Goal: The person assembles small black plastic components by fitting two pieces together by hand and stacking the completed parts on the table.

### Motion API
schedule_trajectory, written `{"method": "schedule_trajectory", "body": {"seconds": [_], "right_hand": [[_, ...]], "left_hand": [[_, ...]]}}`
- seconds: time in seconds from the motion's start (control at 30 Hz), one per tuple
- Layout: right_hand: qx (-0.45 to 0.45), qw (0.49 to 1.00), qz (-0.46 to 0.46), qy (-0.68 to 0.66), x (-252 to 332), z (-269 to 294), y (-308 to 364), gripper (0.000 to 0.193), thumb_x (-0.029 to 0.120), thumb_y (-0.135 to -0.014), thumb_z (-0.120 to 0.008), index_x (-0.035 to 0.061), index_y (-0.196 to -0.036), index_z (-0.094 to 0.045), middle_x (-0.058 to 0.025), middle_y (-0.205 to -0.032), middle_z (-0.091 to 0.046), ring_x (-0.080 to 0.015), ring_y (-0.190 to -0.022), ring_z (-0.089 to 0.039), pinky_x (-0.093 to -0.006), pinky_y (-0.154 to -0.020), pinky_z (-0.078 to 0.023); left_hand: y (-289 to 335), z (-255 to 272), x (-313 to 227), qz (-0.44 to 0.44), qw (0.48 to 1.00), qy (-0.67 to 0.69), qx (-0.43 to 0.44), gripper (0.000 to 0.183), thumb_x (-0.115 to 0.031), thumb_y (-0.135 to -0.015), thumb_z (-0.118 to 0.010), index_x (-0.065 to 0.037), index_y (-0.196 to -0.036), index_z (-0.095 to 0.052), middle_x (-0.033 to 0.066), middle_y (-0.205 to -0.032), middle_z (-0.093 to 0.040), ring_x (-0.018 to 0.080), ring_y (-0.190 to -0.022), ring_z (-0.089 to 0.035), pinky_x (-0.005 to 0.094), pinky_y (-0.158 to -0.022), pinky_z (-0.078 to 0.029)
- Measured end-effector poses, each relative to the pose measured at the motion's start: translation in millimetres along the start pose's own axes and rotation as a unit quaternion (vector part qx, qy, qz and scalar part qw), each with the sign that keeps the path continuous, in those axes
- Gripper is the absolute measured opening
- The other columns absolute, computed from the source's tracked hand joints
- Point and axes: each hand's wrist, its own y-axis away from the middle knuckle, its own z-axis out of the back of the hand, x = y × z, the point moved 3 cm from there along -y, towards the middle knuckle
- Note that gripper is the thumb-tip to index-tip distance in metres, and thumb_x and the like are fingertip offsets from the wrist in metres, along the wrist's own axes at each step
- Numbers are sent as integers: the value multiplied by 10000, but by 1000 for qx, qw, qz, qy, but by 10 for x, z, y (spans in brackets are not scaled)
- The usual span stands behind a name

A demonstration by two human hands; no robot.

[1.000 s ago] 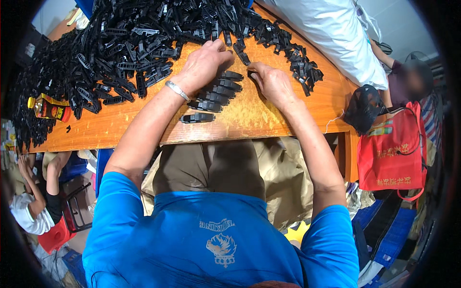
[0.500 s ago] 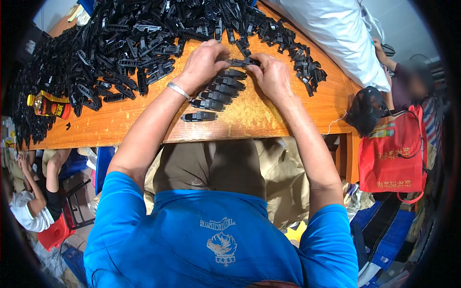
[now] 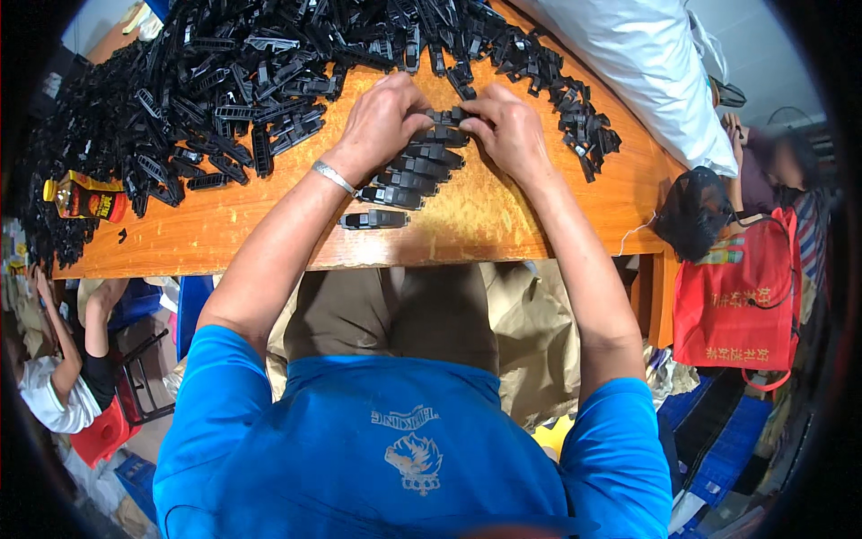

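Observation:
A small black plastic part (image 3: 446,118) sits between my two hands at the far end of a slanting row of similar parts. My left hand (image 3: 384,117) has its thumb and fingers closed at the part's left end. Thumb and forefinger of my right hand (image 3: 508,130) pinch at its right end. Closer to me, several more black parts (image 3: 406,177) lie side by side in the row, partly beside my left wrist. The nearest black part (image 3: 374,219) lies a little apart, near the table's front edge.
A big heap of black parts (image 3: 242,81) covers the table's (image 3: 485,220) far left. A smaller heap (image 3: 584,126) lies right. A yellow-capped bottle (image 3: 85,196) lies left. White sack (image 3: 637,72), black mesh bag (image 3: 691,216) and red bag (image 3: 736,301) are at right. People sit on both sides.
The right hand's fingers have shifted slightly, and the held part now sits more squarely in line with the row. The left hand stays almost in place. The view has shifted slightly.

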Motion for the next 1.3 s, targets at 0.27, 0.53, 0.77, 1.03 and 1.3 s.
{"method": "schedule_trajectory", "body": {"seconds": [0.27,0.53,0.77,1.03,1.3], "right_hand": [[6,998,60,-9,-11,-54,-104,225,260,-863,-847,82,-997,-826,-119,-952,-710,-359,-933,-721,-452,-812,-579],[-45,963,-221,150,-726,559,-180,272,295,-952,-791,54,-1072,-833,-186,-1008,-801,-384,-990,-764,-460,-892,-586],[48,933,-257,248,-803,321,-502,386,355,-922,-780,-22,-992,-824,-274,-1063,-781,-429,-1033,-767,-479,-933,-600],[-62,953,-249,-158,-885,199,-9,307,152,-862,-811,-2,-1126,-777,-122,-876,-753,-232,-808,-733,-371,-809,-596],[-23,983,-139,121,-194,281,286,265,203,-844,-828,54,-1062,-816,-173,-1034,-748,-389,-943,-731,-487,-875,-591]], "left_hand": [[-91,-11,18,-18,999,7,38,224,-106,-813,-885,-4,-963,-754,135,-975,-699,336,-945,-708,418,-827,-560],[-497,-23,-282,22,999,-29,20,276,-241,-957,-777,-85,-1184,-782,162,-1086,-745,345,-989,-732,423,-872,-582],[-613,-316,-455,68,989,-131,21,258,-319,-947,-761,-78,-1039,-754,158,-1017,-738,381,-1006,-711,478,-861,-567],[-498,-205,-370,1,996,-68,56,209,-149,-866,-841,-50,-983,-700,144,-952,-726,360,-974,-713,469,-826,-559],[-419,-106,-81,16,997,-30,65,203,-202,-815,-886,-66,-930,-790,115,-953,-744,344,-979,-719,453,-879,-570]]}}
